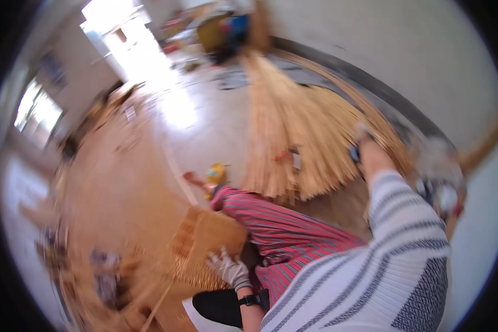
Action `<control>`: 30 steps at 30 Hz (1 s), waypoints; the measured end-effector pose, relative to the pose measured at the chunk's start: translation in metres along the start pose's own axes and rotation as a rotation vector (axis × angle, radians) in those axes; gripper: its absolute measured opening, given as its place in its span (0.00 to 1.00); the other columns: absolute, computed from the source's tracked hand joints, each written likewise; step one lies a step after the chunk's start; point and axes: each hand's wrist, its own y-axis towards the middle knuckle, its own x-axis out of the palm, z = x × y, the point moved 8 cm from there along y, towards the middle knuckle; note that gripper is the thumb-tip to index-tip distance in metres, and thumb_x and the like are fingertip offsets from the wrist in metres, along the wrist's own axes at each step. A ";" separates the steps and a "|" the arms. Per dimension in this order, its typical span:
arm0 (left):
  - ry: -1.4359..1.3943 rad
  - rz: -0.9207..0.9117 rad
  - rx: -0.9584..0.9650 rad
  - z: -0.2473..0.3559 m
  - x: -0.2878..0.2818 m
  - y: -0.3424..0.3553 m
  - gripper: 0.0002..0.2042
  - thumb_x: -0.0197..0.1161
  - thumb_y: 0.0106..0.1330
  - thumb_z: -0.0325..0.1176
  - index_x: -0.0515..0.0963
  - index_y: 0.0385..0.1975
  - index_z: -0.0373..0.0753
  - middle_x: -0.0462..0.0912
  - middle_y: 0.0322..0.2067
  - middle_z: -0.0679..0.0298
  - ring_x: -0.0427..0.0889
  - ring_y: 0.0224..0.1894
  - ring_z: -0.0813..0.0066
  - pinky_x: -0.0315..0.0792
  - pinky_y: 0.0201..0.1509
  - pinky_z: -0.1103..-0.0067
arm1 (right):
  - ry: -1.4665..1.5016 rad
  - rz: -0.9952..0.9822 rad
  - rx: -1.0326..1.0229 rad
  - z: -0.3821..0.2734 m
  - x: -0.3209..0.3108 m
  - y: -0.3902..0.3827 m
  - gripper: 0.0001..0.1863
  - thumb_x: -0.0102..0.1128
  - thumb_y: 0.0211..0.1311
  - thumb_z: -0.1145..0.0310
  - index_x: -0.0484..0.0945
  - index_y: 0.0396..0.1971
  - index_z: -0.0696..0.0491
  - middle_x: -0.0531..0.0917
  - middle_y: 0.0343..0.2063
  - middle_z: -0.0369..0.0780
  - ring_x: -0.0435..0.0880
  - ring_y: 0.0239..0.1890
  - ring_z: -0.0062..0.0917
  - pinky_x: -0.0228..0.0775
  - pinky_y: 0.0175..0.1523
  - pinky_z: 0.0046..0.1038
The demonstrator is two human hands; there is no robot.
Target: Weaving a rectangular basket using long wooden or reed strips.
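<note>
My left hand [228, 269], in a pale glove with a dark band at the wrist, lies with spread fingers on a woven tan mat [202, 243] beside my leg. My right arm reaches out to the right. Its hand [363, 134], also pale-gloved, is at the right side of a wide fan of long, thin tan strips [293, 122], perhaps bamboo or wood. Motion blurs its fingers, and I cannot make out whether they grip any strips. Something dark blue [354, 154] shows beside that hand. A small orange-red tool-like object [284, 155] lies on the strips.
My striped trouser leg [282, 221] stretches between the mat and the fan, ending in a yellow slipper [217, 174]. A broad tan woven sheet [122, 188] covers the floor at left. Piled items [213, 33] stand at the back, near a bright doorway [130, 44]. A wall runs along the right.
</note>
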 end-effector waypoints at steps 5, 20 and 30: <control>0.014 -0.052 -0.067 0.001 -0.001 0.000 0.37 0.69 0.63 0.40 0.64 0.74 0.58 0.48 0.78 0.47 0.43 0.79 0.36 0.47 0.81 0.53 | 0.576 -0.112 0.407 0.045 -0.020 0.035 0.33 0.33 0.77 0.38 0.72 0.68 0.42 0.74 0.69 0.39 0.74 0.70 0.36 0.59 0.75 0.44; 0.017 -0.049 -0.110 0.006 -0.006 0.001 0.37 0.69 0.63 0.37 0.64 0.75 0.60 0.46 0.79 0.48 0.43 0.79 0.36 0.50 0.80 0.56 | 0.156 -0.064 0.169 0.009 -0.054 -0.043 0.22 0.52 0.71 0.60 0.76 0.62 0.48 0.83 0.55 0.47 0.83 0.55 0.36 0.72 0.66 0.44; 0.016 -0.052 -0.094 0.007 -0.003 0.000 0.37 0.68 0.64 0.37 0.64 0.75 0.59 0.45 0.79 0.47 0.40 0.79 0.36 0.47 0.81 0.54 | -0.270 -0.395 -0.938 -0.094 0.170 -0.279 0.23 0.64 0.53 0.61 0.87 0.51 0.44 0.88 0.49 0.46 0.88 0.53 0.40 0.81 0.55 0.41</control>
